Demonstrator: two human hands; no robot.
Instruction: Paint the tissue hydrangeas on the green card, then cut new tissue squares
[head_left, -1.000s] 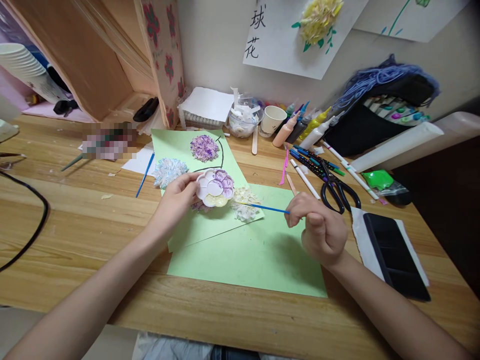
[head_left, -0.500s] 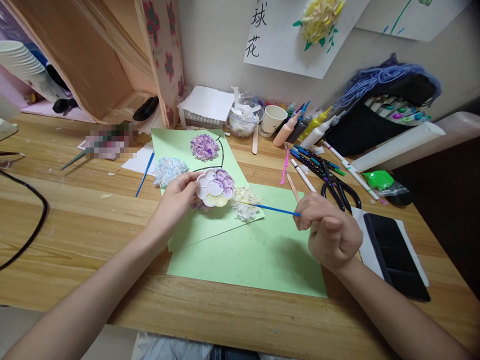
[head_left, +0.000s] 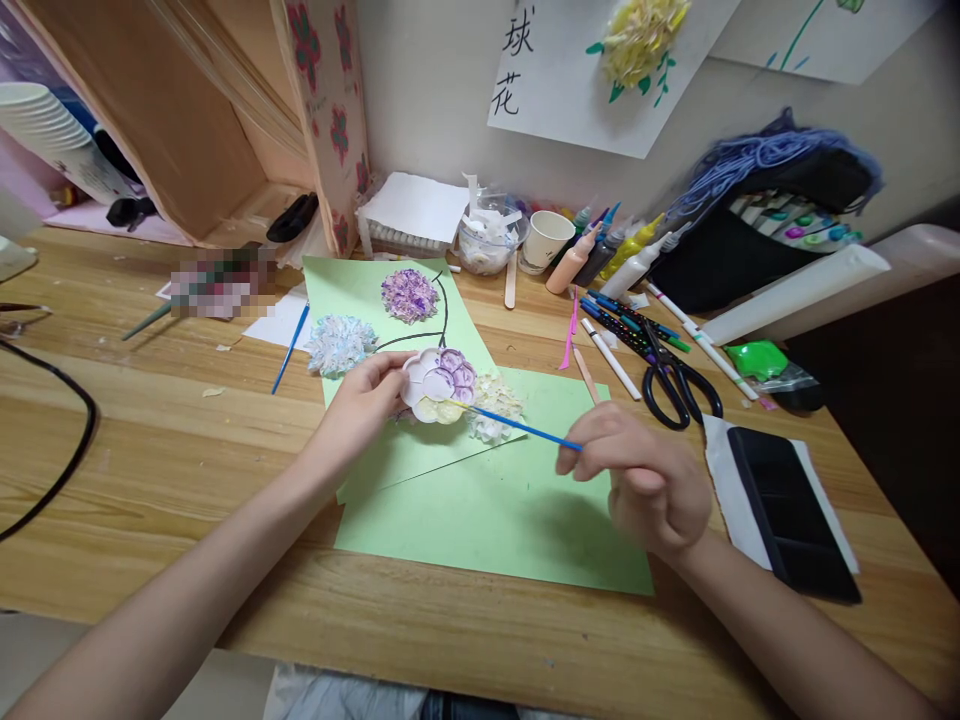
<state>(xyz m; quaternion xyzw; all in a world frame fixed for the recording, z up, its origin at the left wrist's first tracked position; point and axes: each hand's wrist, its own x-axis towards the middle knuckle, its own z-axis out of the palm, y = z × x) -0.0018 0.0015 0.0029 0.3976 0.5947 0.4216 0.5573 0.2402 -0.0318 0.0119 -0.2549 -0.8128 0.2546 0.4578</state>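
Yellow paint, brush in one hand and palette in the other

With a clock laid over the view, the wooden table (head_left: 187,440) spreads to nearly every hour. A green sheet (head_left: 465,520) lies at 6, and a second green sheet (head_left: 334,288) laps over it towards 10, likely kept straight ahead of the person so both hands reach it easily. The right hand (head_left: 641,480), at 4, curls its fingers round a thin blue brush (head_left: 525,429); the left hand (head_left: 371,392), between 8 and 9, pinches the rim of a white palette (head_left: 439,386). Gripping only the edge probably keeps its face uncovered. Black scissors (head_left: 671,380) rest at 3, seemingly parked within reach. On the second sheet, a pale blue flower (head_left: 341,345) sits at 9, a purple flower (head_left: 410,295) between 10 and 11, and a cream flower (head_left: 496,410) near 5, just beside the palette. The palette is held over the sheet at 8, just off centre. The brush slants in from 4, perhaps so the hand stays off the paper. Smallest is its yellowish tip (head_left: 456,404), at the palette's yellow well (head_left: 436,411); whether they touch I cannot tell
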